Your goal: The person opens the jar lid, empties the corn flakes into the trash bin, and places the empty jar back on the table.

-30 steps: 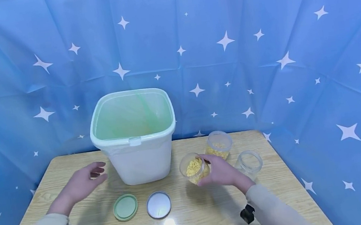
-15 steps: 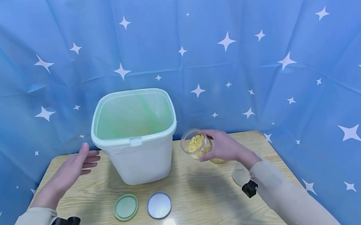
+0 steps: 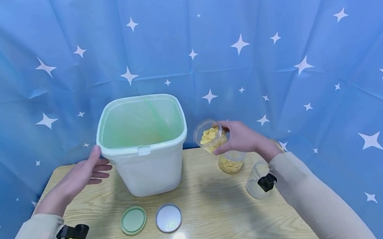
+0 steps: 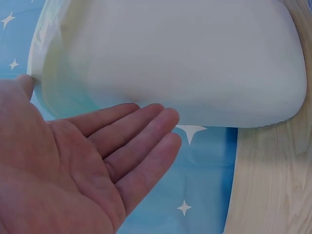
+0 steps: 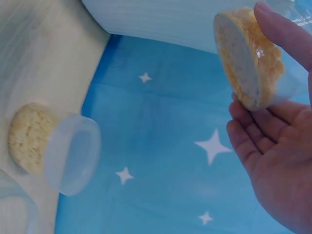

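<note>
Yellow crumbly pieces [image 3: 209,135] sit in a clear jar [image 3: 215,147] held by the right grip [image 3: 242,137], the thumb on one side of the jar's wall and the fingers curled round the other. This held jar is raised above the desk [image 3: 209,230], to the right of the white bin [image 3: 147,171] and apart from it, its mouth tilted toward the bin and the person; the right wrist view shows its round base. A second jar [image 3: 230,165] of similar yellow pieces stands beneath and just behind the grip, and a third clear jar [image 3: 253,187] stands near the right forearm.

That forearm, in a pale sleeve [image 3: 318,195], slants up and inward from the lower right. On the other side, the left grip [image 3: 81,173] is wide: its fingers point at the bin, nearly straight and close together, palm turned inward. The thumb is raised to the bin's rim; whether it touches cannot be told. A green lid [image 3: 133,221] and a whitish lid [image 3: 168,218] lie side by side in front of the bin.
</note>
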`<state>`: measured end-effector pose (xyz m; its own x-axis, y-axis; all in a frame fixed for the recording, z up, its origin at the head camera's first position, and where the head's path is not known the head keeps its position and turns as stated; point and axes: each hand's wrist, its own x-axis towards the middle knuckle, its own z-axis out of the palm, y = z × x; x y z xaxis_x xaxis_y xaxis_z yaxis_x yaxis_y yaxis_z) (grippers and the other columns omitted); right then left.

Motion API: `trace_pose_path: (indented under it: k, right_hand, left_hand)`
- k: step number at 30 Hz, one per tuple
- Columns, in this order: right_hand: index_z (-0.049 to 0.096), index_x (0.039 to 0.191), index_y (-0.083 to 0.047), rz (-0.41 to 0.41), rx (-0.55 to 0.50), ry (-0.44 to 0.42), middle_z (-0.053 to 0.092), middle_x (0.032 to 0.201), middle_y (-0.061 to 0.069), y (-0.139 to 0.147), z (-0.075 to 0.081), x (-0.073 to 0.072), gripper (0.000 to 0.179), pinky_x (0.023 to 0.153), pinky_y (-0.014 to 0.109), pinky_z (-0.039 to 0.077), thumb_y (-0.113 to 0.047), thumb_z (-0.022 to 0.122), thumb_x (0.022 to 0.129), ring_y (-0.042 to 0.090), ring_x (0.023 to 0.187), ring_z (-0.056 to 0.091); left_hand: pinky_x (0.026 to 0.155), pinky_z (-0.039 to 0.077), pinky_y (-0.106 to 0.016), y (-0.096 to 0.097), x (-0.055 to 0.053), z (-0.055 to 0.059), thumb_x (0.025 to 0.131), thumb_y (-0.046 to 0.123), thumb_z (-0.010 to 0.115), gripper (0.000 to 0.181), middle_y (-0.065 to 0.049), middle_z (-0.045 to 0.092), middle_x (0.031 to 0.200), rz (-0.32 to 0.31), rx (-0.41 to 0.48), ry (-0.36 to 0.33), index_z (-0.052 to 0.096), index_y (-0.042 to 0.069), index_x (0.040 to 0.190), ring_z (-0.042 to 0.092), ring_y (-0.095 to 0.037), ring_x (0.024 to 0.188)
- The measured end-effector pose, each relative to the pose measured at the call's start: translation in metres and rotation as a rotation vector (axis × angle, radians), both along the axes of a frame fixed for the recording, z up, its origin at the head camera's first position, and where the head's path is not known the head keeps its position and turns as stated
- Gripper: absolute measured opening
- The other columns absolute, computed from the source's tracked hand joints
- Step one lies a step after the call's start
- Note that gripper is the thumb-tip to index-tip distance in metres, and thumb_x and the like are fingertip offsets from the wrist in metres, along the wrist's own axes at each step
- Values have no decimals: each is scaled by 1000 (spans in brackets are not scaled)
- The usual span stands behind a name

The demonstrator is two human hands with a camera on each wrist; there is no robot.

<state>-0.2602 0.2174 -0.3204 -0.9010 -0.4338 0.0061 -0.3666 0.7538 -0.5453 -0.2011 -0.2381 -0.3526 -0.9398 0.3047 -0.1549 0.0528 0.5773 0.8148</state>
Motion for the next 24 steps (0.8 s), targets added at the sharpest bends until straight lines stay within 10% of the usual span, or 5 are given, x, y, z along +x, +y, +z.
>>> trace_pose_path:
  k: [24]
  right_hand:
    - [60, 110, -14, -48, 89, 34, 64, 96, 5, -21, 84, -28, 49, 72, 31, 50, -33, 86, 72, 21, 83, 58]
  left_hand:
    - [102, 48, -52, 4, -7, 3, 97, 66, -1, 93, -32, 38, 149, -67, -3, -119, 25, -4, 151, 49, -45, 130]
